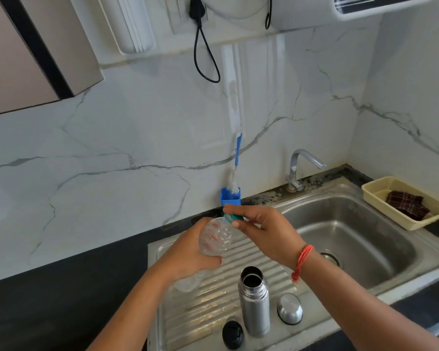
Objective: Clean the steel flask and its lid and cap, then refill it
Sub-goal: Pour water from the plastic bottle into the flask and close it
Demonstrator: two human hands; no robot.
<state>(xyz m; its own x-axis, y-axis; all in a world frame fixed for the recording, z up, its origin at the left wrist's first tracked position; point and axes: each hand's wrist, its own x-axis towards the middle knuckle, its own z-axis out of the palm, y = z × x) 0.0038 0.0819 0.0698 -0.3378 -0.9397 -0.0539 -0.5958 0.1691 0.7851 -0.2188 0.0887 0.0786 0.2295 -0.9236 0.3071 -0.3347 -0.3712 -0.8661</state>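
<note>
Currently, a clear, crumpled plastic bottle [214, 240] is gripped around its body by the left hand [188, 252], fingers curled. Its green screw cap [235, 217] is pinched between thumb and fingers of the right hand [266, 234]. The cylindrical steel flask [255, 305] is stood upright and uncapped on the ribbed steel draining board [213, 300], flanked closely by a domed steel cap [289, 309] and a round black lid [233, 334].

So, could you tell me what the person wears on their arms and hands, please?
Both forearms are bare, no sleeves in view. The right wrist carries an orange-red thread band, knotted, its loose ends hanging. Neither the left hand nor the right hand wears a glove.
</note>
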